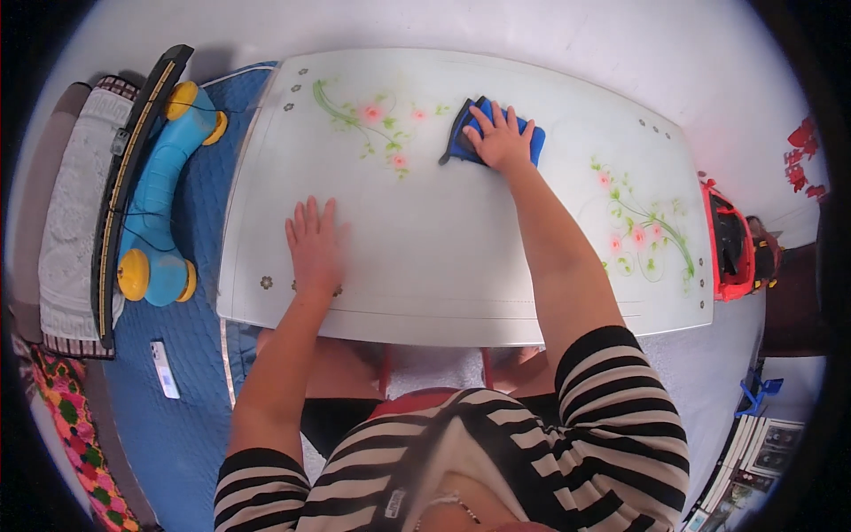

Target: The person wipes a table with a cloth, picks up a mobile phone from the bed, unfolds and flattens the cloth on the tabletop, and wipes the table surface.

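A white tabletop (425, 239) with printed green vines and pink flowers lies in front of me. Near its far edge, my right hand (503, 140) rests flat with spread fingers on a folded blue cloth (537, 149) with dark trim. The cloth lies against the surface under my palm, and a small dark loop sticks out at its left corner. My left hand (315, 248) is at the near left part of the tabletop, palm down, fingers apart and nothing in it. Its thumb side is smeared by motion.
Left of the table, a blue quilted cover (199, 337) bears a light-blue and yellow toy (152, 199), a long black bar (142, 177) and a white remote-like object (164, 370). A red toy (731, 239) stands beyond the right edge. A pale wall (496, 35) runs behind.
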### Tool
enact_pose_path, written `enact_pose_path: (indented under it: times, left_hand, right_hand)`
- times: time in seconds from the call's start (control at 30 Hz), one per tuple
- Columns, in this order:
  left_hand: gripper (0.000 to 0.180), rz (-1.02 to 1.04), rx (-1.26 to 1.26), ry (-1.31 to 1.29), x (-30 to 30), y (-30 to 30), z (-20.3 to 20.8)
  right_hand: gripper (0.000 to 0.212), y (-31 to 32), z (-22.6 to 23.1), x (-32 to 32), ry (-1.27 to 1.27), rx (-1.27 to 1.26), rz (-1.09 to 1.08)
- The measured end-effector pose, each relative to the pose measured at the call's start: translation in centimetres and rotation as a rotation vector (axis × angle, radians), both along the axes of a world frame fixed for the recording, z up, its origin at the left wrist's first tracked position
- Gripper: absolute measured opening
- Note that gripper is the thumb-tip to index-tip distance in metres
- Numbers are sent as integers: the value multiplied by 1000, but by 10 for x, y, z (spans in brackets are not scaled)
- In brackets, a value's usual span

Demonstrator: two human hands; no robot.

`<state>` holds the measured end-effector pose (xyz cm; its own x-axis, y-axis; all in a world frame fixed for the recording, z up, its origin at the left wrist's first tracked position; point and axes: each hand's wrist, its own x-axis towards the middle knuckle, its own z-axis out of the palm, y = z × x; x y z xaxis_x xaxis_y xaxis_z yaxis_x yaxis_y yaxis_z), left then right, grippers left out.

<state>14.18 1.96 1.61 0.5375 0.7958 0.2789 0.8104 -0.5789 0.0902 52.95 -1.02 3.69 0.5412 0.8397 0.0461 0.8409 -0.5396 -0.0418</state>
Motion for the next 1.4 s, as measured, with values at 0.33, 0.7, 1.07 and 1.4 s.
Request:
enact_pose_path:
  times: [0.33,0.7,1.07,1.4]
  left_hand:
    - [50,8,21,-11,3,6,-10]
    - [49,11,67,-51,0,11,-22]
    - [50,-23,60,-74,0,9,-16]
    - [50,-28,49,-55,-4,8,-15]
  right_hand:
    - [57,-134,-3,-75,-67,114,244]
    - [66,-288,12,-164,-64,79,31]
    - [72,-205,-2,-95,-77,149,-63]
    - [76,-101,-12,23,-55,78,-121]
